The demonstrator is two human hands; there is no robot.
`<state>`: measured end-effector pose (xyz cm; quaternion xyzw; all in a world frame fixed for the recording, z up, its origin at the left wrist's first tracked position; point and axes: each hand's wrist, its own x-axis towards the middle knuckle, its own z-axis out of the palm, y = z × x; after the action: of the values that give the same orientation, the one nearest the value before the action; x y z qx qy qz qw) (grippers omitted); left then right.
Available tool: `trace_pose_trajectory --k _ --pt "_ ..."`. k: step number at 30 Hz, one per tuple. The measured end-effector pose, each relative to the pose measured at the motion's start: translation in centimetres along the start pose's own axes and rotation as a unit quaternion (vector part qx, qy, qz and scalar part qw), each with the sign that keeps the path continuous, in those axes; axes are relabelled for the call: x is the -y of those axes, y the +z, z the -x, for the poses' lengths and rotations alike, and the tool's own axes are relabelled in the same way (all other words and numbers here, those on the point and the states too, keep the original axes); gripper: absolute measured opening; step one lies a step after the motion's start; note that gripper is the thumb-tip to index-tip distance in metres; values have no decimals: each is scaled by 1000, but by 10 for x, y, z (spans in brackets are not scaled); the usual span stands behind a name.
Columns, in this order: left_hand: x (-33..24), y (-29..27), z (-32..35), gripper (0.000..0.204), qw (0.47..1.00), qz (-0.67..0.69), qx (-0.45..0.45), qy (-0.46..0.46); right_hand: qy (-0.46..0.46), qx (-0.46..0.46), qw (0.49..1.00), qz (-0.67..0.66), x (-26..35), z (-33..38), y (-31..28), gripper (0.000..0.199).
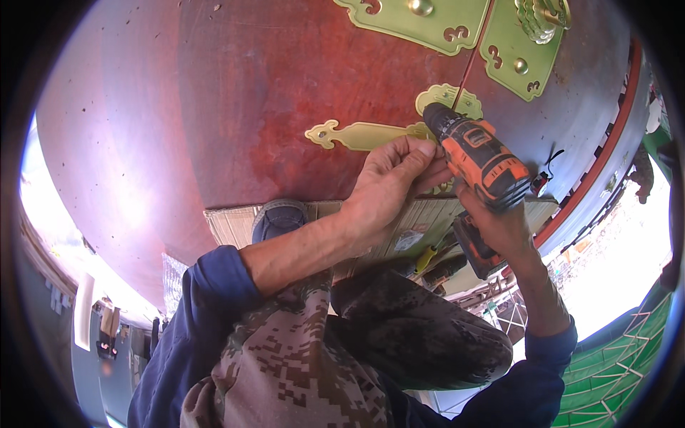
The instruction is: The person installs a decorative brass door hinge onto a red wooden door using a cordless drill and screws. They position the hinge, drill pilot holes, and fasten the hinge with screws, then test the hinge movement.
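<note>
Drill to the brass hinge

My right hand (499, 221) grips the orange drill (477, 158), nose against the hinge (371, 134) on the red door (271, 93). My left hand (389, 187) pinches at the tip, fingers curled, hiding the bit.

Glossy, lacquered reddish-brown wooden cabinet front (250, 107), smooth but scuffed, shiny yellow brass strap hinge plate (360, 134) with scalloped ends, orange and black matt plastic cordless drill (477, 153), ribbed rubbery grip, matt camouflage-print cloth trousers (300, 364), blue woven cloth sleeves (214, 285), worn pale wooden slats (421, 217) at the cabinet's lower edge
</note>
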<state>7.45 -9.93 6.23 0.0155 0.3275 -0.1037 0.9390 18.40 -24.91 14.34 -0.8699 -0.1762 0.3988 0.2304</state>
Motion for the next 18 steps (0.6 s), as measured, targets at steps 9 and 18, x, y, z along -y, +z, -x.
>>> trace_pose_trajectory --k 9,18 --pt "1 -3 0 20 1000 0 4 18 44 9 999 -1 12 -2 -2 25" --pt "2 3 4 22 999 -27 -11 18 73 -4 997 -21 22 3 -2 27"
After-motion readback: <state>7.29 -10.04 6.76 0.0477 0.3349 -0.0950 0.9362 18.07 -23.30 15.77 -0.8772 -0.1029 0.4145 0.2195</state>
